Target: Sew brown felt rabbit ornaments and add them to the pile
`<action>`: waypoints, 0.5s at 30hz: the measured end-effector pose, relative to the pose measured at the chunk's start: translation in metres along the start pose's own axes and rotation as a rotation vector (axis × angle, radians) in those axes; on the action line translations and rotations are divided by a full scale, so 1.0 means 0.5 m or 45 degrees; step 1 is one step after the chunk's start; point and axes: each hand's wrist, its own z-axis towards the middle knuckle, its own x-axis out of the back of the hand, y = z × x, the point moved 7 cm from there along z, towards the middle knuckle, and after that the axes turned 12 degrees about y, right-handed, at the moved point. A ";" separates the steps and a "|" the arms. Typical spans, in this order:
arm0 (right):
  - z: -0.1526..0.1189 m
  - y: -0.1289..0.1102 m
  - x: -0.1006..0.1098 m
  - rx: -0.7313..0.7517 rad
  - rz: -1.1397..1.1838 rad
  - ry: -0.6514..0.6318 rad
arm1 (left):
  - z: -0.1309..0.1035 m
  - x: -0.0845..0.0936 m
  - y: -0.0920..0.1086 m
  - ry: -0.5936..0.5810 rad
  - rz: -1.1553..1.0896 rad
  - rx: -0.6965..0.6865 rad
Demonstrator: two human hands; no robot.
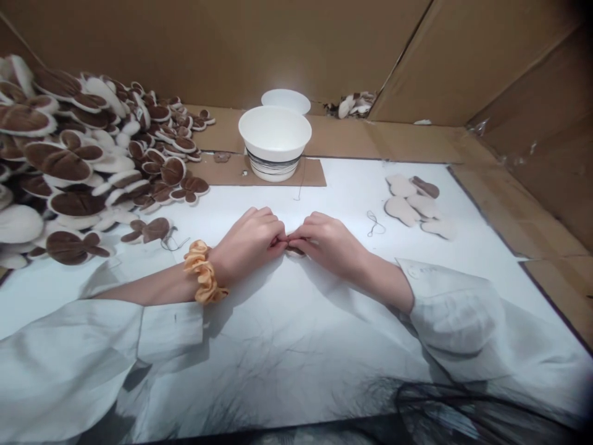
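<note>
My left hand (257, 238) and my right hand (328, 243) meet at the middle of the white tabletop (287, 352). Both are closed, fingertips pinching a small brown and white plush fabric piece (296, 251) between them. Most of that piece is hidden by the fingers, and any needle or thread there is too small to make out. A yellow scrunchie (204, 272) circles my left wrist. Left of that hand lies a bunny-shaped brown fabric piece (155, 230) with a dark thread tail (176, 242). A loose loop of dark thread (374, 224) rests right of my right hand.
A large heap of brown and white plush pieces (78, 154) fills the left side. White bowls, the front bowl (275, 133) wound with dark thread, stand on a cardboard strip (315, 173). Several flat fabric pieces (403, 210) lie at right. Cardboard walls (208, 49) surround the table.
</note>
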 end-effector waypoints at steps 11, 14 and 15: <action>0.009 -0.005 0.011 -0.025 -0.071 -0.100 | 0.003 -0.006 -0.006 -0.027 -0.060 0.002; 0.008 0.002 0.013 -0.020 -0.022 -0.089 | 0.000 -0.006 -0.007 -0.030 -0.070 -0.012; 0.007 0.004 0.012 -0.013 0.018 -0.090 | 0.000 -0.005 -0.006 -0.026 -0.075 -0.021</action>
